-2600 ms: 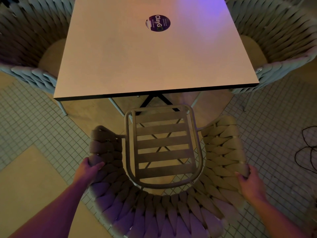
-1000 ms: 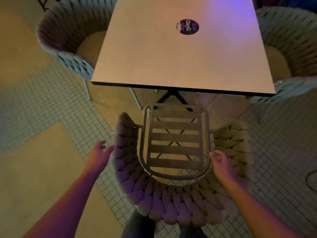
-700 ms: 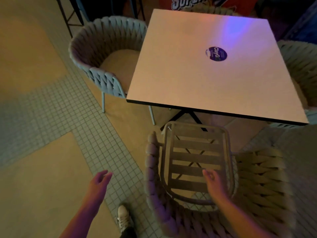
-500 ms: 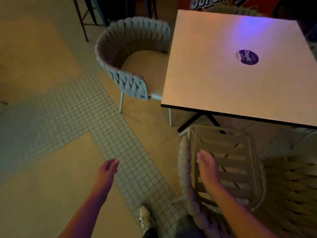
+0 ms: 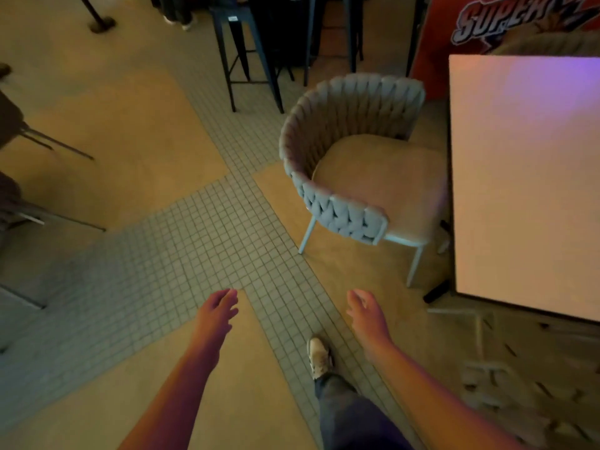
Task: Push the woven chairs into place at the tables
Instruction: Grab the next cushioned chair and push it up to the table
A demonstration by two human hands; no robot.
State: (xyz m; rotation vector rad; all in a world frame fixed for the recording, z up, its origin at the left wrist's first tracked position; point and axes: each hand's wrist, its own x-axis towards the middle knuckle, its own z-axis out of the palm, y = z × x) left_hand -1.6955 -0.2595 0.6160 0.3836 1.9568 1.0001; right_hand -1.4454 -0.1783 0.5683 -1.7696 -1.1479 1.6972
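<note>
A grey woven chair (image 5: 344, 125) with a beige seat cushion stands at the left side of the square white table (image 5: 526, 183), its seat partly under the tabletop. My left hand (image 5: 216, 311) and my right hand (image 5: 365, 315) hover over the floor in front of it, both empty with fingers apart, well short of the chair's back. The slatted woven chair (image 5: 519, 378) I was holding earlier is a blur at the lower right, near the table's front edge. Another woven chair back (image 5: 552, 43) shows behind the table.
Dark metal bar stools (image 5: 246, 53) stand at the back. Chair legs (image 5: 48, 144) stick in from the left edge. An orange sign (image 5: 506, 17) leans behind the table. My foot (image 5: 319, 355) is on the tiled strip (image 5: 194, 241) of floor.
Both hands let go of the slatted chair at the table's front. The view swung left, so the cushioned chair now sits ahead and the slatted chair slid to the lower right.
</note>
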